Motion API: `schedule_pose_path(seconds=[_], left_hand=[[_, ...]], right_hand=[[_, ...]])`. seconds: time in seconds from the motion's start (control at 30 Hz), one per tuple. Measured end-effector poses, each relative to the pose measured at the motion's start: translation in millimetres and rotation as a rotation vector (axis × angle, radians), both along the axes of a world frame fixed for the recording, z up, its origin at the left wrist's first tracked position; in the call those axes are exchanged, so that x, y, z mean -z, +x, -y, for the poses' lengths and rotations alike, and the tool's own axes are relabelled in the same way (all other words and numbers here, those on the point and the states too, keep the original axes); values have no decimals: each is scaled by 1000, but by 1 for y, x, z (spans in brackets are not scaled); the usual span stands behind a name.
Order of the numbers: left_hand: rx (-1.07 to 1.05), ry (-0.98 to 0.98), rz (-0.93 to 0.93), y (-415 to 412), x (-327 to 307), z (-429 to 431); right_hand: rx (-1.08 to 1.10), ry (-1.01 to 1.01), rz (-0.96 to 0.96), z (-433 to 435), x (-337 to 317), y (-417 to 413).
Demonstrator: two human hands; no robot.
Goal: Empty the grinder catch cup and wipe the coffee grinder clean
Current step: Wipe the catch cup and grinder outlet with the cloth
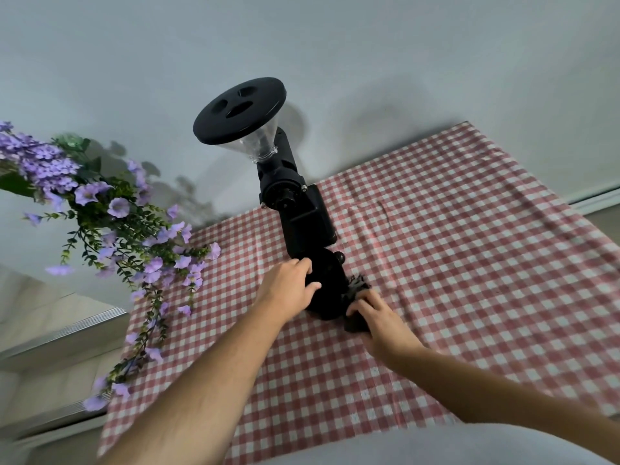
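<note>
The grinder (295,209) stands upright on the checked cloth (453,263) near the wall, black lid (240,110) on its clear hopper (258,146); at its foot sits a dark round part, which I take to be the catch cup (327,283), in its place under the body; the left hand (290,286) is wrapped round the left side of that part, fingers curled on it, steadying or about to pull; the right hand (379,317) is closed on a dark cloth (357,303) pressed against the lower right side of the grinder, touching the base; whether the cup holds grounds cannot be seen, nor whether any surface has been wiped; my judgement is that the work is at the base, wiping under way there, with the upper body, hopper and lid yet to be checked, and the emptying either done with the cup refitted or not begun; purple flowers (110,209) hang at the left, well apart from both hands
</note>
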State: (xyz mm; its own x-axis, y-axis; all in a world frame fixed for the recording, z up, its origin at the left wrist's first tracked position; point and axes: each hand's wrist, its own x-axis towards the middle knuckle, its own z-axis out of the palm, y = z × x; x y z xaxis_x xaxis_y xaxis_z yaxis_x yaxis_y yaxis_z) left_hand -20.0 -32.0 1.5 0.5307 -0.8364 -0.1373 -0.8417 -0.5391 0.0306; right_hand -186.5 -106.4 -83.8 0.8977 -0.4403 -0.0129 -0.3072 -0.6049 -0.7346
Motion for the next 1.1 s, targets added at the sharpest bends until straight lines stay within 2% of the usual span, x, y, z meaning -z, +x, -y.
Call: schedule_pose_path(seconds=[0.17, 0.23, 0.37, 0.43, 0.53, 0.63, 0.7, 0.8, 0.9, 1.0, 1.03, 1.1], left_hand=[[-96, 25, -21, 0, -2, 7], [-123, 24, -30, -1, -2, 9], [-143, 22, -28, -1, -2, 10], [-147, 23, -18, 0, -3, 10], [-150, 37, -21, 1, -4, 12], [-150, 77, -43, 2, -10, 16], [-149, 80, -67, 5, -12, 19], [-160, 70, -98, 8, -13, 20], [-168, 60, -97, 7, -13, 17], [-179, 34, -89, 6, -10, 14], [-184, 25, -89, 6, -9, 14], [-193, 28, -95, 5, -11, 12]], right_hand=[[330, 389, 193, 31, -28, 36], [387, 490, 217, 39, -30, 47], [294, 479, 49, 15, -15, 28], [278, 486, 33, 4, -11, 20], [346, 449, 133, 17, -31, 32], [270, 323, 222, 9, -45, 38], [107, 147, 164, -12, -31, 27], [-162, -96, -22, -19, -5, 8], [-97, -119, -48, 5, -1, 7], [160, -75, 82, 25, -18, 18], [170, -91, 131, 25, -26, 23], [31, -167, 161, 15, -38, 29]])
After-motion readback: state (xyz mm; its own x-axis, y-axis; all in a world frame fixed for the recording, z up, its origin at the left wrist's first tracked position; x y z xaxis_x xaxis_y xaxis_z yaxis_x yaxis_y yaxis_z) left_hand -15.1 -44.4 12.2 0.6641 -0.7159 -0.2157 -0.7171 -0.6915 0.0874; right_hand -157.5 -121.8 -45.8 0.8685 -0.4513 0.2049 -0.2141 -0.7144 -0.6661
